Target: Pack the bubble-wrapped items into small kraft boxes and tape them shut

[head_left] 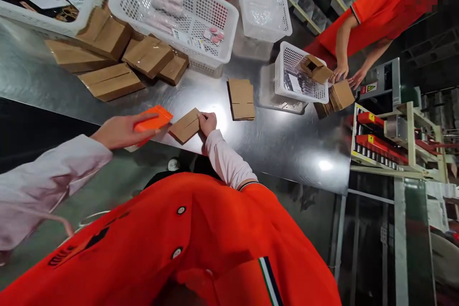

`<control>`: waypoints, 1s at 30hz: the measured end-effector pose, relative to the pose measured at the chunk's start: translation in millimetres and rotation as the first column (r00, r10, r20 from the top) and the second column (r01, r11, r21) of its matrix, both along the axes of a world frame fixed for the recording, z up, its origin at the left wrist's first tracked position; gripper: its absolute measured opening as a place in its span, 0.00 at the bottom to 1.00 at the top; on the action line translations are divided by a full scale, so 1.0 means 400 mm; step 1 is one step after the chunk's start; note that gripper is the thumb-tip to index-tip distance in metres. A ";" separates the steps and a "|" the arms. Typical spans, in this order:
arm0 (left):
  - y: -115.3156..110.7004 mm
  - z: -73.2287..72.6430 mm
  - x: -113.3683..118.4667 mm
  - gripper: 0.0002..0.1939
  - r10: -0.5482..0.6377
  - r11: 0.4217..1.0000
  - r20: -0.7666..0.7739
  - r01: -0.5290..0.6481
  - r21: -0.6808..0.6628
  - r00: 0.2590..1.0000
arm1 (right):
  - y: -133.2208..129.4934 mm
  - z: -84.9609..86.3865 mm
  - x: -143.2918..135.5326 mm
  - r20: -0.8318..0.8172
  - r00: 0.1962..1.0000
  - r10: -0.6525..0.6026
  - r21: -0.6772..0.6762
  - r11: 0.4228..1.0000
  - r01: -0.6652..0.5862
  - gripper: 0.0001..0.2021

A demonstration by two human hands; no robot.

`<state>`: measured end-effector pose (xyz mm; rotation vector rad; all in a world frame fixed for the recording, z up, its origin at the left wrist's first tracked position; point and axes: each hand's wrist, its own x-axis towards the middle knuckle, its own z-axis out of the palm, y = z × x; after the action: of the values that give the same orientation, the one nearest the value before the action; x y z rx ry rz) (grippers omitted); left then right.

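Near the front edge of the metal table, my left hand (116, 132) is closed around an orange tool (153, 122), probably a tape dispenser. A small flat cardboard box (185, 126) lies just to the right of the tool, at the table's edge. My right hand (208, 123) pinches that box at its right end. Farther right rests a stack of flat cardboard pieces (241, 99). Several closed brown boxes (112, 80) are piled on the table at the left, beyond my left hand.
White baskets with bagged items (215, 52) line the table's far side. Another person (373, 7) handles cardboard (340, 95) beside a small basket (287, 87) at the right. The metal table (287, 148) ends near a roller rack (382, 138).
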<state>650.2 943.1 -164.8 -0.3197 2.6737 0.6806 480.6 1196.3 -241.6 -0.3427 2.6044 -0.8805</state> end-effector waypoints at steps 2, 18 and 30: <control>0.034 0.031 0.006 0.54 0.004 0.999 0.056 -0.006 0.045 0.998 | 0.000 -0.004 -0.002 -0.012 1.000 -0.007 0.000 1.000 0.007 0.13; 0.178 0.045 0.040 0.42 -0.046 0.994 0.239 0.069 -0.087 0.970 | 0.001 0.006 0.029 -0.036 0.987 0.155 0.037 0.988 -0.153 0.18; 0.202 -0.019 0.133 0.45 0.014 1.000 0.083 -0.013 -0.018 0.996 | -0.032 0.103 0.106 0.132 0.968 0.215 0.294 0.924 -0.246 0.47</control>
<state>703.4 1023.9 -172.4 -0.3634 2.6018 0.6339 522.9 1183.6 -200.4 -0.4925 2.4933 -0.3915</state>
